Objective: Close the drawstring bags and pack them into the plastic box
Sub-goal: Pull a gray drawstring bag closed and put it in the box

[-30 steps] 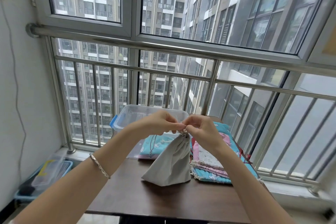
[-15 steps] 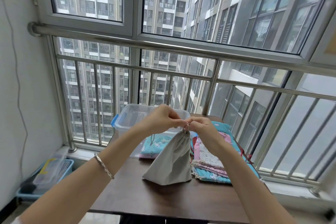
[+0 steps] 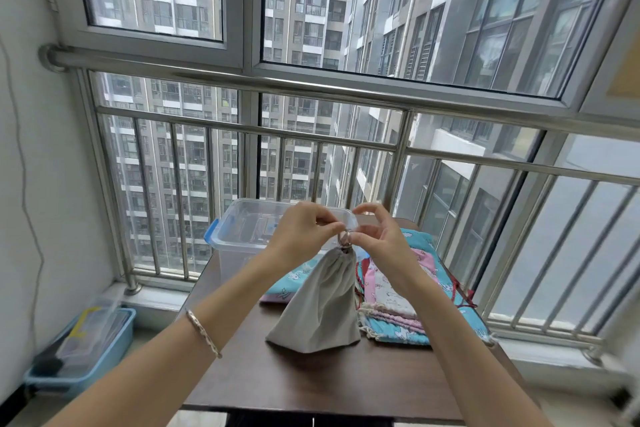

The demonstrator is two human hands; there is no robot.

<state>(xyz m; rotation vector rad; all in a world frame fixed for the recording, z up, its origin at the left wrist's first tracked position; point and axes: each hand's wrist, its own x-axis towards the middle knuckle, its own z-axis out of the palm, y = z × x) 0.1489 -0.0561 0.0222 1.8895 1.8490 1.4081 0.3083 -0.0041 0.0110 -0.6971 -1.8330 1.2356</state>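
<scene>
On the floor far left of the hands, a blue bin (image 3: pixel 83 354) holds a clear lidded container. Behind the left hand (image 3: pixel 304 236) stands the clear plastic box (image 3: pixel 242 229); what is inside cannot be told. The left fingers (image 3: pixel 332 227) pinch the cord at the gathered neck of the grey bag (image 3: pixel 318 305), which hangs below both hands onto the tabletop (image 3: pixel 242 381). The right hand (image 3: pixel 381 239) pinches the same cord, its other fingers spread. Below it lies a pile of patterned bags (image 3: pixel 408 319).

left hand (image 3: pixel 304 236) pinching, right hand (image 3: pixel 381 239) seemingly half-open
</scene>
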